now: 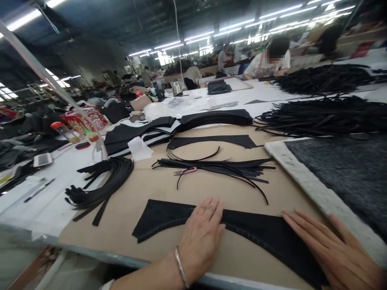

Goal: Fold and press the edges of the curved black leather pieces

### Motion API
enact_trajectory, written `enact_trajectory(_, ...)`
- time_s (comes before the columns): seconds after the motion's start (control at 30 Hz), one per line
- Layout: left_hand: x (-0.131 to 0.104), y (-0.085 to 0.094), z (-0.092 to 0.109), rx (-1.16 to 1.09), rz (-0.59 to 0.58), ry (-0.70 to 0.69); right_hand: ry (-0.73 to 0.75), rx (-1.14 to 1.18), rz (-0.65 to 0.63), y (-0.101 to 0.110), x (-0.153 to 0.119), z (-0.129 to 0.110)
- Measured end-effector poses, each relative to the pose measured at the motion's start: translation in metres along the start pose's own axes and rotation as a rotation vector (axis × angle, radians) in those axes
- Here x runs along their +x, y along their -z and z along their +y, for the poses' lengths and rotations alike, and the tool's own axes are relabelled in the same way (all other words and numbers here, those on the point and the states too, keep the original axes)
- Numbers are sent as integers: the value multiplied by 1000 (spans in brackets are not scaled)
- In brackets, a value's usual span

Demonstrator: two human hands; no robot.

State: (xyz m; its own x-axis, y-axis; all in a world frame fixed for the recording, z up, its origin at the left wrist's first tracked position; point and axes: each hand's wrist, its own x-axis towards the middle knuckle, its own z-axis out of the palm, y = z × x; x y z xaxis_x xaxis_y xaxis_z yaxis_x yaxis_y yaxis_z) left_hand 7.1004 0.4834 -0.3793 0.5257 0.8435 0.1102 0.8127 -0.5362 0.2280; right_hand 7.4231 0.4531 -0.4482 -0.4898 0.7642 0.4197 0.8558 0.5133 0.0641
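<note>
A curved black fabric panel [254, 223] lies flat on the brown board near the table's front edge, its inner curve facing me. My left hand [205, 229], with a bangle at the wrist, rests on the middle of the panel, fingers stretched out and lying flat. Over the panel's right end is my right hand [332, 241], its fingers extended and the thumb apart. Beyond them lies a bundle of black strips [217, 164] with small pink thread snips [189, 170] on it. Another curved black panel [211, 141] sits farther back.
Curved black strips [105, 183] are heaped at left, and stacked black panels [216, 117] stand behind. A grey padded board [338, 169] with a pale rim borders the right. Beyond it are piles of thin black strips [323, 114]. A co-worker [269, 60] is across the table.
</note>
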Motion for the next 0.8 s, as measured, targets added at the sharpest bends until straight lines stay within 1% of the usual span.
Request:
enact_trajectory(0.1, -19, 5, -28, 94, -10, 51, 16, -35, 23, 6, 8, -7)
enact_trajectory(0.2, -30, 4, -43, 154, -65, 1, 58, -68, 19, 18, 28, -23)
enact_trajectory(0.3, -33, 3, -45, 178, -92, -26, 96, -54, 9, 31, 57, -43)
enact_trajectory(0.4, -30, 2, -39, 166, -81, -25, 89, 65, -25, 36, 87, -67)
enact_trajectory(0.5, -24, -4, -37, 117, -80, -52, 54, 173, -45, 26, 108, -92)
enact_trajectory(0.6, -25, -13, -40, 52, -89, -62, 72, 191, -25, 9, 114, -107)
enact_trajectory(0.7, -28, -15, -42, -16, -113, -45, 113, 155, 6, -3, 111, -108)
enact_trajectory(0.8, -29, -5, -42, -101, -135, -43, 240, 86, 61, -7, 111, -101)
